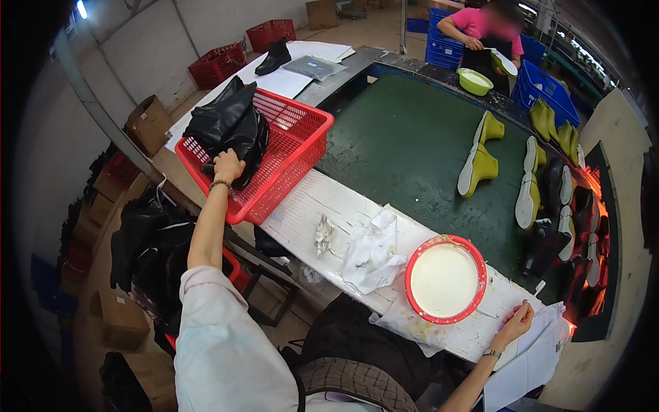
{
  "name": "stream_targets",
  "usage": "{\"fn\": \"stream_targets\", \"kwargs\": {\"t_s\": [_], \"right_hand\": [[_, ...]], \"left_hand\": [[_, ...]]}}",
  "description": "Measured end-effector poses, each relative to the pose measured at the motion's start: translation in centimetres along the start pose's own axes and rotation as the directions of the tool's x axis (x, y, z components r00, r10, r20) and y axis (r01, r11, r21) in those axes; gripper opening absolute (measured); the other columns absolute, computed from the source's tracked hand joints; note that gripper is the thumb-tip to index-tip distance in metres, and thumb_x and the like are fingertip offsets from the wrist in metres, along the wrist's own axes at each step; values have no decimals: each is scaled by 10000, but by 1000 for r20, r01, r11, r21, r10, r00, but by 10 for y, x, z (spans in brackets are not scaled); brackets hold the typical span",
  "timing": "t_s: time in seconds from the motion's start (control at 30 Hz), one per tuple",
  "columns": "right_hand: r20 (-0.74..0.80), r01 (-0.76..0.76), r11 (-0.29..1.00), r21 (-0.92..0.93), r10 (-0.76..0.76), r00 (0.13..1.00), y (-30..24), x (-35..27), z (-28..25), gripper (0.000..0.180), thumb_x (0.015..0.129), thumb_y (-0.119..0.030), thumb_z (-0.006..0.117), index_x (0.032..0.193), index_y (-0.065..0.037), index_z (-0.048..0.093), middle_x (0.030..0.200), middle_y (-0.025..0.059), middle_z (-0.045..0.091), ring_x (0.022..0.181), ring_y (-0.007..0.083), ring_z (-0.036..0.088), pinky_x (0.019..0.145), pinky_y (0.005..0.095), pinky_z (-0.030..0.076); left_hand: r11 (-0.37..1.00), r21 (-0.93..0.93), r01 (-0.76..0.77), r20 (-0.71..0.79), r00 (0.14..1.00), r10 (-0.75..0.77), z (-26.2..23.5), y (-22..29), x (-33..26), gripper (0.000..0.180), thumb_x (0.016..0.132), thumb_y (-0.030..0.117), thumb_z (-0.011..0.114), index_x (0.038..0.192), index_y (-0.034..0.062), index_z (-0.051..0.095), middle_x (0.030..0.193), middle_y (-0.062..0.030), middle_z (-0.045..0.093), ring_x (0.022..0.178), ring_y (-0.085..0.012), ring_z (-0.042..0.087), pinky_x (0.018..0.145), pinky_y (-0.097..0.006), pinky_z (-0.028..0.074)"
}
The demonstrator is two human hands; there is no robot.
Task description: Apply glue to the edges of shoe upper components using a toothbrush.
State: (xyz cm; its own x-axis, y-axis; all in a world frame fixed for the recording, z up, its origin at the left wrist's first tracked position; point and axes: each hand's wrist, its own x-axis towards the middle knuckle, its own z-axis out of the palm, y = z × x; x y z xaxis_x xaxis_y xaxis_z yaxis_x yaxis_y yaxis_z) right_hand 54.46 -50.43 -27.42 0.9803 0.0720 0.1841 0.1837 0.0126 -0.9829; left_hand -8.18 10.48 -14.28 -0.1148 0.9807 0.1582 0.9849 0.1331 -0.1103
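Note:
My left hand (pixel 228 167) reaches into a red plastic basket (pixel 292 187) and closes its fingers on a black boot (pixel 248 150). More black boot leather (pixel 223 113) lies heaped beside it in the same basket. At the right end of the white work surface, my right hand (pixel 515 324) is closed in a pinch. A small white brush (pixel 540 285) sticks up from its fingertips; the grip itself is partly hidden. Left of this hand stands a red-rimmed tub (pixel 445 280) of creamy white liquid.
Crumpled white cloth (pixel 373 254) lies by the tub. Beyond is a dark green conveyor belt (pixel 401 147) carrying yellow-green shoes (pixel 480 161). Glowing orange light (pixel 598 199) shows at its right end. Across it, a person in pink (pixel 484 31) holds a shoe and brush.

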Motion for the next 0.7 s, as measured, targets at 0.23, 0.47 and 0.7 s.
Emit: {"fn": "stream_targets", "kwargs": {"t_s": [0.23, 0.47, 0.7], "right_hand": [[-60, -81, 990, 112, 88, 994, -35, -2, -15, 227, 1060, -255, 586, 1076, -58, 698, 697, -50, 509, 510, 3, 381, 414, 185, 264], [469, 139, 990, 28, -136, 873, -155, -38, 92, 342, 910, -33, 716, 1246, 12, 666, 1049, 54, 706, 841, 67, 630, 796, 247, 526], [863, 160, 985, 70, -140, 485, -244, -86, 159, 143, 832, -62, 812, 941, 24, 776, 848, 40, 757, 750, 80, 636, 724, 249, 512]], "left_hand": [[922, -301, -242, -470, 879, 78, -125, 48, -46, 278, 978, 179, 540, 1180, 115, 720, 1025, -238, 730, 953, -434, 707, 815, -523, 571], [505, -664, -551, -326, 821, 469, -235, 81, -213, 241, 946, -18, 571, 1165, -1, 670, 834, -164, 698, 775, -190, 683, 729, -305, 501], [251, -863, -438, -99, 635, 767, -224, 115, -303, 285, 914, -55, 547, 1154, -27, 698, 929, -143, 742, 838, -158, 697, 755, -279, 517]]}}
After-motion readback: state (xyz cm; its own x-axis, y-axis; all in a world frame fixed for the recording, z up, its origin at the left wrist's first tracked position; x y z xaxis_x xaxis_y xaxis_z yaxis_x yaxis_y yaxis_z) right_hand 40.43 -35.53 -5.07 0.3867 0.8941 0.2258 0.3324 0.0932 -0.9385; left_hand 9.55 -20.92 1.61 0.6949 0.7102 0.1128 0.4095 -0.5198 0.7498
